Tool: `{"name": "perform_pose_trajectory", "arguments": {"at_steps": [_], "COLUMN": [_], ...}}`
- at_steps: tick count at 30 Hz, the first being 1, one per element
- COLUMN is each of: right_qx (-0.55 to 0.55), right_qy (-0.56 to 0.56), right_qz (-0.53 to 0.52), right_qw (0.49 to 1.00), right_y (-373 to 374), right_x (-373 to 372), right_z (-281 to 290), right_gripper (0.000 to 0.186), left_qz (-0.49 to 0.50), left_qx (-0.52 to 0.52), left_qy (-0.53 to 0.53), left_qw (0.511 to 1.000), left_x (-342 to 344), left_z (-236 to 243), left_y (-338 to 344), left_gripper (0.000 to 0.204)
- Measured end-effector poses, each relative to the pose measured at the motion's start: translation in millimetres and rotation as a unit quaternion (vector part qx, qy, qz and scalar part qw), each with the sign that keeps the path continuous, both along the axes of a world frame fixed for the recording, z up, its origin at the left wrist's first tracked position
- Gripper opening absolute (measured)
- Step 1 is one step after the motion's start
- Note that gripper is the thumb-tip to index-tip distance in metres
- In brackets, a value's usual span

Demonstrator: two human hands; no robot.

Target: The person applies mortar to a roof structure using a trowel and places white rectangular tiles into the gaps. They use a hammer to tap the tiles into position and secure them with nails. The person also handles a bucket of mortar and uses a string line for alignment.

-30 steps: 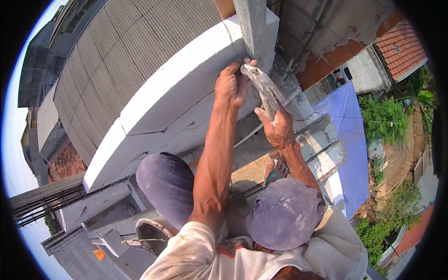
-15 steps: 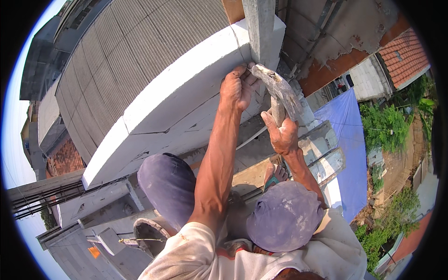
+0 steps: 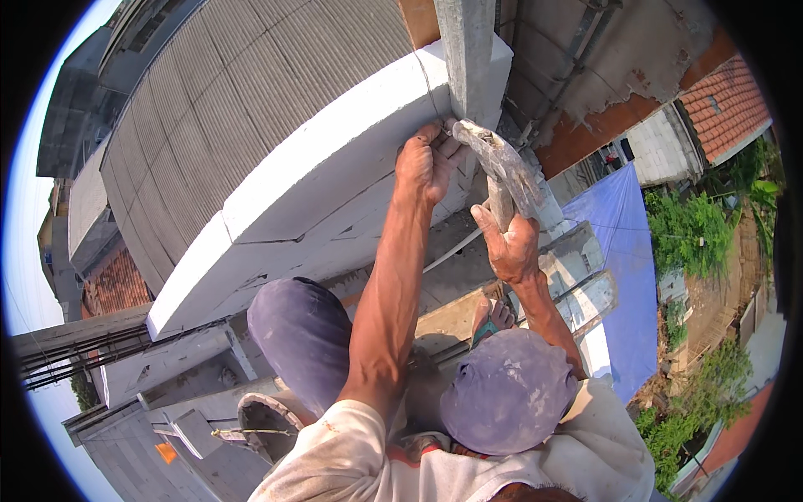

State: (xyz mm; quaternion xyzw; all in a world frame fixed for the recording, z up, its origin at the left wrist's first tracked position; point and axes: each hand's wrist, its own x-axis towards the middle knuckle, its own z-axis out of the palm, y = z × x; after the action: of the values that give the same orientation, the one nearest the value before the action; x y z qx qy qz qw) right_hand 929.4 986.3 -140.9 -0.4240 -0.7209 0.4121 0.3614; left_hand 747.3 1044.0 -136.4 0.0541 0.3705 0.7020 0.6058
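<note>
My right hand (image 3: pixel 512 247) is wrapped round the short handle of a hammer (image 3: pixel 502 161), its long curved head grey and crusted. One end of that head is close to the fingertips of my left hand (image 3: pixel 425 167), by the foot of a grey concrete post (image 3: pixel 465 63). The left fingers are pinched together against the side of a white block wall (image 3: pixel 335 159). Whatever they grip is too small to tell. A thin dark wire (image 3: pixel 428 79) runs down over the wall top to those fingertips.
Worn planks (image 3: pixel 577 251) lie below my right hand, with my sandalled foot (image 3: pixel 495 316) beside them. A blue tarp (image 3: pixel 623 276) hangs at the right, above lower ground. A bucket (image 3: pixel 272 418) stands at the lower left. Corrugated roofing (image 3: pixel 251 75) stretches beyond the wall.
Hardly anything differs. The hammer and my right hand have shifted very slightly; my left hand keeps its pinch at the wall.
</note>
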Motion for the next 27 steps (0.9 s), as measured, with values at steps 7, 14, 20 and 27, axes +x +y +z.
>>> {"name": "perform_pose_trajectory", "arguments": {"at_steps": [7,14,20,27], "right_qx": [-0.100,-0.071,-0.030,-0.182], "right_qy": [-0.031,0.039,0.050,0.100], "right_qz": [0.025,-0.020,-0.065,-0.028], "right_qw": [0.994,0.997,0.996,0.978], "right_y": [7,-8,-17,-20], "right_x": [4,10,28,24], "right_z": [13,7,-10,-19], "right_gripper": [0.050,0.037,0.032,0.026], "left_qz": [0.023,-0.052,0.002,-0.022], "left_qx": [-0.023,-0.063,-0.094,0.019], "left_qy": [-0.024,0.058,0.695,0.780], "left_qw": [0.999,0.995,0.713,0.625], "left_x": [1,-5,-30,-82], "left_z": [1,21,102,99], "left_y": [-2,-16,-21,74], "left_gripper": [0.028,0.030,0.043,0.035]}}
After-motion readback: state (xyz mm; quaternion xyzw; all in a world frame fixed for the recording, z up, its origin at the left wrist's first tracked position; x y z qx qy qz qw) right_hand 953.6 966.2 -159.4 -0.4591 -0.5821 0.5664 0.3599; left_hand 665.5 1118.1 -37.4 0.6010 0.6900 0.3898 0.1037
